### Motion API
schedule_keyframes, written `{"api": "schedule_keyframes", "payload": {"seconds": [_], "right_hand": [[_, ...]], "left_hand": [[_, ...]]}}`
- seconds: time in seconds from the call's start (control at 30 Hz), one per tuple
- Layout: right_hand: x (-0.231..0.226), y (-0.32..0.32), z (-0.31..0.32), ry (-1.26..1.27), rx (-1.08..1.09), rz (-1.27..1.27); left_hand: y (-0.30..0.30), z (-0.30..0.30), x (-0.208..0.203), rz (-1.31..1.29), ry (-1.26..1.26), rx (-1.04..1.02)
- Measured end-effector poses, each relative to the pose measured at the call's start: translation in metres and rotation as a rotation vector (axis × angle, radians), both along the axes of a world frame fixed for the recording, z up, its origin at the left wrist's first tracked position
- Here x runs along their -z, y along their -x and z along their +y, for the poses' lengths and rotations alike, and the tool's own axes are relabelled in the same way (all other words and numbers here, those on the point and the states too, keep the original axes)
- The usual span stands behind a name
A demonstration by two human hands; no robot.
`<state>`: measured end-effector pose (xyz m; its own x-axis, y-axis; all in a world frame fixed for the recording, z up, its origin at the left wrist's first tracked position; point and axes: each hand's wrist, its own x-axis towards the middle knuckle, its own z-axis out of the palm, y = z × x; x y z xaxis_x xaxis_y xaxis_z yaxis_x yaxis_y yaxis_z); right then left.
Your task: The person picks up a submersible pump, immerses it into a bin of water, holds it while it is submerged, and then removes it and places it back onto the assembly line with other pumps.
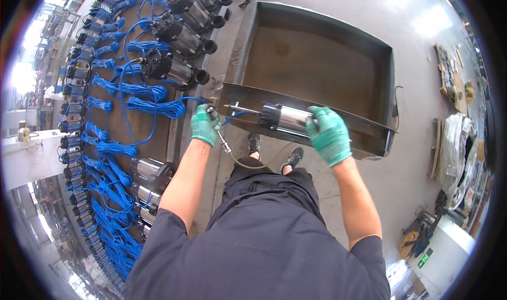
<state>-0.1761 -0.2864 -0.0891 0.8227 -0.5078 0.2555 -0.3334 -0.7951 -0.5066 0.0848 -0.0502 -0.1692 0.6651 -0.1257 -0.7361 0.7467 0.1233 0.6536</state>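
My right hand point(328, 135), in a green glove, is closed round the right end of a shiny metal pump motor point(290, 120). The motor lies nearly level over the tray's near edge, its black end and thin shaft point(244, 109) pointing left. My left hand point(205, 124), gloved too, is closed on the end of a thin hose point(251, 167) with a metal fitting point(224, 142). A dark piece shows at the fingertips; its shape is partly hidden. A blue cable point(232, 117) runs between the left hand and the motor's black end.
A large metal tray point(317, 62) with a brown-stained floor stands ahead. On the left, a bench carries rows of similar pumps point(169, 68) and coiled blue cables point(156, 107). More motors point(150, 173) lie by my left arm. Wrapped material point(453, 152) stands far right.
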Motion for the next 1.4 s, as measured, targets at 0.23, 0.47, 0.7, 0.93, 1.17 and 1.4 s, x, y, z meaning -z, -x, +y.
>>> {"api": "schedule_keyframes", "payload": {"seconds": [0.23,0.47,0.7,0.93,1.17,1.4], "right_hand": [[0.019,-0.007,-0.023,-0.045,0.08,0.269],[0.017,-0.012,-0.021,-0.01,0.105,0.203],[0.017,-0.016,-0.021,-0.01,0.124,0.171],[0.014,-0.019,-0.018,-0.041,0.202,0.123],[0.015,-0.023,-0.016,-0.087,0.247,0.132],[0.015,-0.022,-0.017,-0.082,0.262,0.163]], "left_hand": [[-0.028,-0.002,0.029,0.069,-0.107,0.388],[-0.033,-0.022,0.012,0.081,-0.175,0.528],[-0.037,-0.021,0.011,0.075,-0.129,0.643],[-0.036,-0.027,0.012,0.029,-0.191,0.75],[-0.036,-0.028,0.016,-0.011,-0.223,0.755],[-0.034,-0.029,0.012,0.006,-0.207,0.723]]}}
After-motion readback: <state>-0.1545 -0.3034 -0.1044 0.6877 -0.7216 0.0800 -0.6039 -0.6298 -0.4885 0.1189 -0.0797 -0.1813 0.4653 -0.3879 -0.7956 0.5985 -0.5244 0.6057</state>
